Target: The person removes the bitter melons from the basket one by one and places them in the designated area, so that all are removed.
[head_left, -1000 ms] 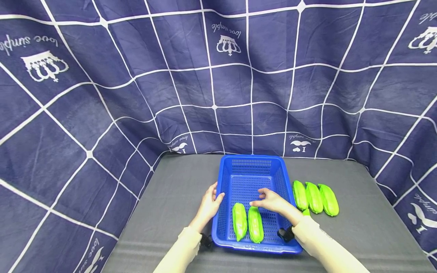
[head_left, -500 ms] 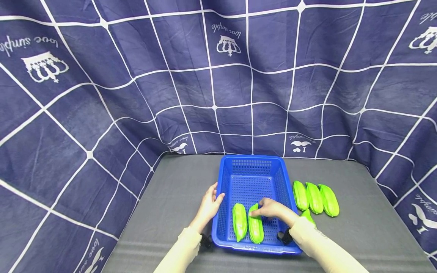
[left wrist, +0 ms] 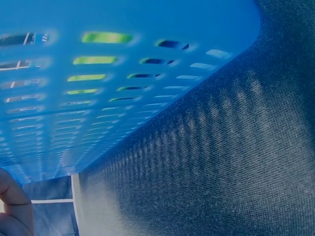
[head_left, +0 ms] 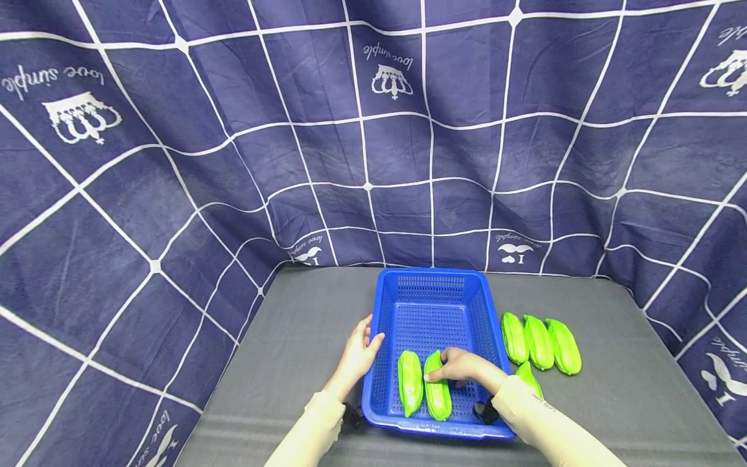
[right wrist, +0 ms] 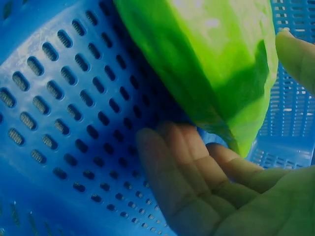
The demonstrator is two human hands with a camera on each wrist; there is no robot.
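In the head view a blue plastic basket (head_left: 432, 275) with slotted walls stands on the grey table. My left hand (head_left: 356, 353) holds its left rim, thumb over the edge; a bent finger (left wrist: 15, 204) shows in the left wrist view. Two long, glossy, bright green pod-shaped things lie side by side near the basket's front. My right hand (head_left: 463, 366) is round the upper part of the right green pod-shaped thing (head_left: 438, 402), thumb on its left side, fingers on its right. The other green pod-shaped thing (head_left: 410, 383) lies untouched to the left.
Right of the basket, three more green pod-shaped things (head_left: 539, 342) lie in a row on the grey tabletop (head_left: 309, 311). Another green thing (head_left: 528, 376) is partly hidden by my right sleeve. A dark blue checked cloth (head_left: 315, 155) hangs behind.
My right hand has come down and nearer, from above the tip of the right green pod-shaped thing to round its upper part. My left hand has stayed on the rim.
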